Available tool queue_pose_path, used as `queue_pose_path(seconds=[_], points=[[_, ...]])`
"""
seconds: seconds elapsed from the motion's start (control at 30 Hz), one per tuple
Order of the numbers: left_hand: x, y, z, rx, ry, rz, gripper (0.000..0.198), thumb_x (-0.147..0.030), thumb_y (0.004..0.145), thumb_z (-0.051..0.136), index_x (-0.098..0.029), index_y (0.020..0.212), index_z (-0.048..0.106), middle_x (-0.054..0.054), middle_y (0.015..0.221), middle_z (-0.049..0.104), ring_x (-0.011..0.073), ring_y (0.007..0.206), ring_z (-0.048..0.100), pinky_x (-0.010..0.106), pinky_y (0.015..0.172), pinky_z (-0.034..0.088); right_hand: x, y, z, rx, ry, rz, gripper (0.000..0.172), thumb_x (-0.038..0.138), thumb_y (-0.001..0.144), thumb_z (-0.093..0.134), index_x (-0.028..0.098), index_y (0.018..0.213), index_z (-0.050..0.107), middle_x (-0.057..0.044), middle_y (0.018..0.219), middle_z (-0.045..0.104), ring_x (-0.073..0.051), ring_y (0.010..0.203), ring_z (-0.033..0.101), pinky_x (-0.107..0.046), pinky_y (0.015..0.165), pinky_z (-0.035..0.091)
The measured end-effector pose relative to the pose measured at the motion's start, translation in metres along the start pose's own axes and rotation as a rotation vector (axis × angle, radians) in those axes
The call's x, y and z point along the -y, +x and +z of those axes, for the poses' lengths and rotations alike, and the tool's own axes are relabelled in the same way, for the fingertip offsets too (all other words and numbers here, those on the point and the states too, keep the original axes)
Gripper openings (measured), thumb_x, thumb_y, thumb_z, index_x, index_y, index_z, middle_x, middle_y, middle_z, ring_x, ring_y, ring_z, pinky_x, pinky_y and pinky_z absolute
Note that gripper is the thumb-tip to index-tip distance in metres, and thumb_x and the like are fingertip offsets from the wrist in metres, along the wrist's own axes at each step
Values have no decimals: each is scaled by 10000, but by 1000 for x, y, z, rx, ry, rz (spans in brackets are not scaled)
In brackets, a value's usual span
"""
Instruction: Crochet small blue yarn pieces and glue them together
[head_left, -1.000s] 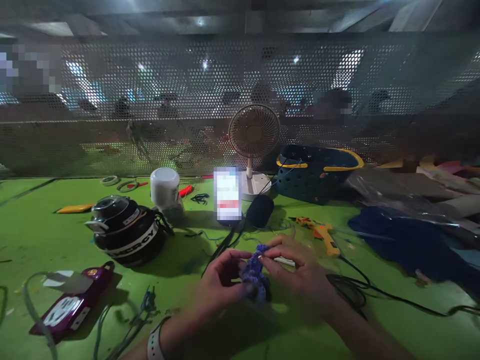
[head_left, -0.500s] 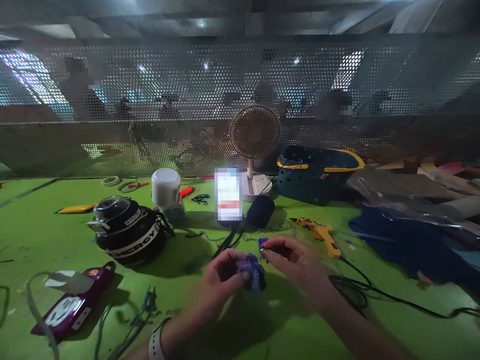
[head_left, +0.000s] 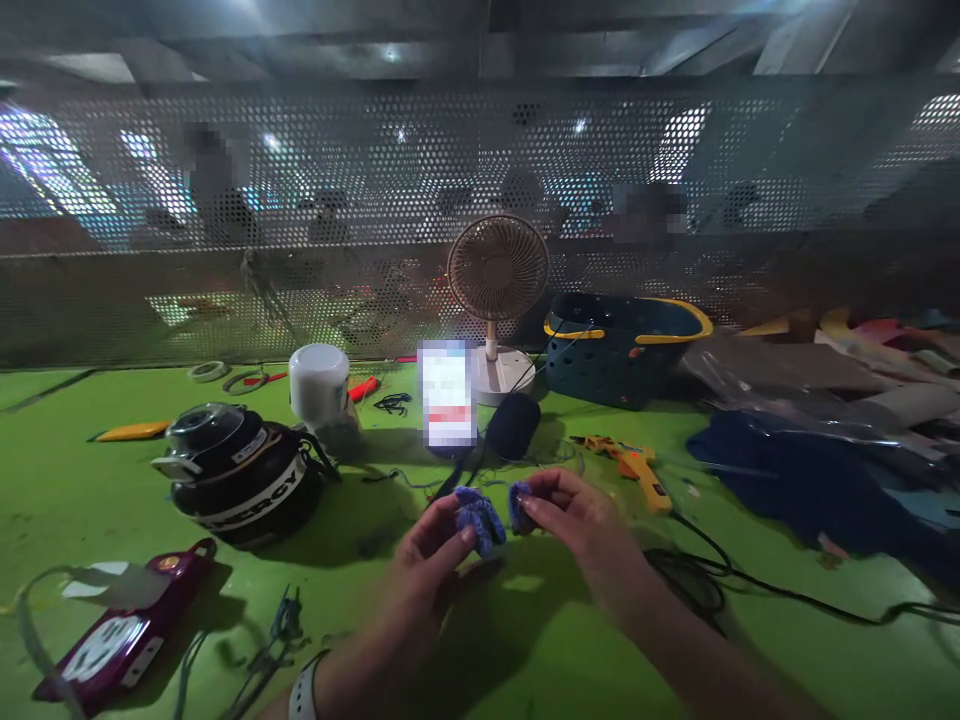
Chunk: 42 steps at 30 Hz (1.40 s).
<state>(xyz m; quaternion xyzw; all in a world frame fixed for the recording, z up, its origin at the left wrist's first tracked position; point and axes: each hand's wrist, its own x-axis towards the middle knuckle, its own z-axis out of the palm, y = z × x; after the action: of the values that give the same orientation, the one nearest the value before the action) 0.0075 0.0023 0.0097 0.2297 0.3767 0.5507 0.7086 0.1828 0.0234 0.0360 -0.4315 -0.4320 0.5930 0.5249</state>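
Note:
Near the middle of the view, my left hand (head_left: pixel 435 560) pinches a purple crocheted piece (head_left: pixel 484 522) with folded, petal-like parts. To its right, my right hand (head_left: pixel 574 515) holds a smaller purple crocheted piece (head_left: pixel 516 508) between thumb and fingertips. A narrow gap shows between the two pieces. Both hands are above the green table (head_left: pixel 525 650). Behind them lies a dark ball of yarn (head_left: pixel 513 425), with loose strands beside it.
A yellow glue gun (head_left: pixel 634 468) with a black cable lies right. Behind stand a lit phone (head_left: pixel 448 395), a fan (head_left: pixel 498 268) and a dark basket (head_left: pixel 622 365). At left are a black round pot (head_left: pixel 244 480), a white-lidded jar (head_left: pixel 319 383) and a purple power strip (head_left: pixel 124 630).
My left hand has moved slightly left and turned the larger piece, so its folds show more clearly. The smaller piece in my right hand shows more fully. The whole view has shifted slightly.

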Motion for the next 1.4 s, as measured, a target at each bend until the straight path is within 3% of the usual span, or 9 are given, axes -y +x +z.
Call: queue_pose_path(seconds=[0.43,0.6,0.73,0.83,0.93,1.0,1.13,1.4], points=[[2,-2,1,-42,78,-13,400,-260,563,893,-218,892,670,-5,867,685,150,731,634,218,530,547,4,2,3,-31,131,108,279,298,576,851,168,703,639,27,642,649,-92,553,576,-241,584,513],[3,-5,4,16,98,15,380,-289,585,888,-235,900,682,1,880,712,156,757,653,217,575,544,5,-8,4,-107,-5,-99,255,304,647,819,202,784,631,0,745,684,-141,685,652,-251,621,549],[4,-2,1,102,82,116,335,-296,607,881,-245,879,692,-5,817,726,142,718,659,213,620,527,0,-21,6,-120,-126,-307,197,247,754,750,236,902,620,-15,832,700,-157,764,686,-254,670,582],[6,-1,-2,164,120,217,291,-268,618,876,-240,851,703,-11,781,720,128,709,647,187,627,507,-6,-26,4,-110,-208,-515,318,159,790,701,279,1067,603,-3,891,689,-150,805,685,-265,733,587],[8,-5,-3,139,156,296,305,-283,631,867,-243,891,712,2,813,723,141,742,643,192,648,508,-7,-28,3,-61,-332,-697,448,100,817,637,315,1204,570,-2,960,670,-148,860,661,-274,774,567],[9,-7,-2,82,167,305,344,-314,625,867,-248,927,715,15,856,733,158,780,649,204,675,514,-5,-28,2,-20,-429,-767,402,86,830,622,313,1162,609,-1,973,672,-149,887,648,-272,792,546],[9,-10,2,26,159,306,358,-337,593,881,-256,902,720,6,862,735,167,802,656,212,697,517,0,-31,3,0,-495,-784,265,106,847,623,286,1039,653,7,927,682,-143,860,649,-254,761,528],[9,-8,1,33,118,311,333,-313,599,882,-244,875,708,-16,801,724,137,762,648,196,700,510,-9,-32,7,-38,-496,-710,220,138,814,646,290,973,622,20,928,668,-160,884,633,-287,788,488]])
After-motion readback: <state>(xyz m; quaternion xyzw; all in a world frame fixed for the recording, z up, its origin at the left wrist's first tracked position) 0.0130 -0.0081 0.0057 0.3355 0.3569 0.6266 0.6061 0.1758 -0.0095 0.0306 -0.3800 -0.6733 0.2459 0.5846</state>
